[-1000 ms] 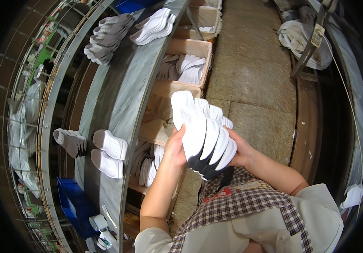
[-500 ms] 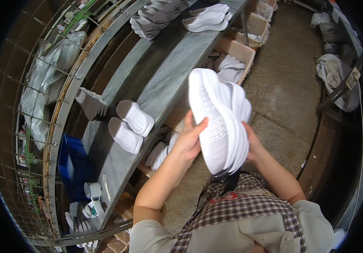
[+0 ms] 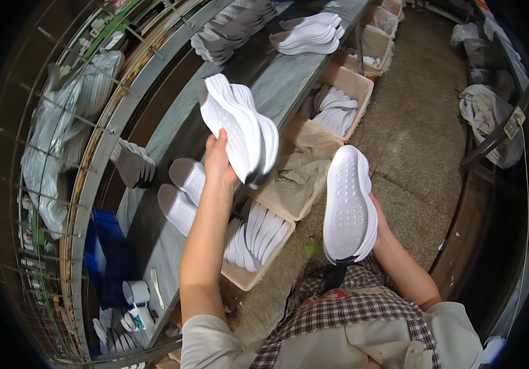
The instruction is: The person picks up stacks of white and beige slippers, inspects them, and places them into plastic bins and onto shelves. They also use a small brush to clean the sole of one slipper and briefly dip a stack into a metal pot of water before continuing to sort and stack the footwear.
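My left hand [image 3: 219, 161] grips a small stack of white shoe soles [image 3: 235, 126], tilted with the dimpled upper side showing, above the grey bench. Some of its fingers are hidden behind the soles. In front of my apron, my right hand [image 3: 382, 226] holds more white shoe soles [image 3: 345, 206] nearly upright, with a dark patch at the lower end. How many are in that hand I cannot tell. Below my left forearm two grey-white soles [image 3: 177, 206] lie side by side on the bench, partly covered by the arm.
Stacked soles [image 3: 306, 34] stand farther along the bench [image 3: 200, 126], with grey-topped stacks [image 3: 230, 31] beside them. Bins of soles [image 3: 289, 237] line its right side. A blue crate [image 3: 107, 258], a white mug [image 3: 135, 293] and a wire mesh guard [image 3: 52, 111] are at left.
The soles held together between both hands are now apart. My left hand has moved up and left over the bench with its stack; the right keeps its soles in front of me.
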### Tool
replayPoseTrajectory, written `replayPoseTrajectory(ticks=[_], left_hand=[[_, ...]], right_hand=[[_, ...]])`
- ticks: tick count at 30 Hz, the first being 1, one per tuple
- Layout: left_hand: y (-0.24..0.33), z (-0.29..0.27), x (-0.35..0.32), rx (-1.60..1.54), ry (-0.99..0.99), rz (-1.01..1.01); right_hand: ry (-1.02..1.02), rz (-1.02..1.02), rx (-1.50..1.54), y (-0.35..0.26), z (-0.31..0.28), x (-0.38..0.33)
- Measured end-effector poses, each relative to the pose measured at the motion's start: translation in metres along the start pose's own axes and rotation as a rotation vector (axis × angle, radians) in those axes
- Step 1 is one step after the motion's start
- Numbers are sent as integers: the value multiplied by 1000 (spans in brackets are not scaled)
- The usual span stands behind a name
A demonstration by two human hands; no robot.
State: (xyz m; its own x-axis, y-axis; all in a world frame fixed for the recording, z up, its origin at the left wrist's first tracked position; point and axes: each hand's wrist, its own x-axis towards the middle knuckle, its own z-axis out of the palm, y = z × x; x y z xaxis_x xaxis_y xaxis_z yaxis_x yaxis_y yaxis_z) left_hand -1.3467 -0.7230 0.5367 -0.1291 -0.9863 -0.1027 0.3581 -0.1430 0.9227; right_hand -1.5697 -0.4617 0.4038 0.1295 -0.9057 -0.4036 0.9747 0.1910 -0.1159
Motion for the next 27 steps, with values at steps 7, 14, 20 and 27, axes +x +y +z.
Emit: replayPoseTrajectory(ticks=[7, 14, 20, 27], left_hand=[[-1, -4, 110, -80, 120, 179], [-37, 34, -5, 81, -284, -379], [-91, 77, -135, 200, -198, -710], [-120, 65, -164, -31, -204, -829]], right_hand=[[44, -98, 49, -7, -15, -16], [16, -109, 8, -14, 5, -16], [-42, -52, -14, -5, 15, -21], [-45, 206, -45, -2, -1, -49]])
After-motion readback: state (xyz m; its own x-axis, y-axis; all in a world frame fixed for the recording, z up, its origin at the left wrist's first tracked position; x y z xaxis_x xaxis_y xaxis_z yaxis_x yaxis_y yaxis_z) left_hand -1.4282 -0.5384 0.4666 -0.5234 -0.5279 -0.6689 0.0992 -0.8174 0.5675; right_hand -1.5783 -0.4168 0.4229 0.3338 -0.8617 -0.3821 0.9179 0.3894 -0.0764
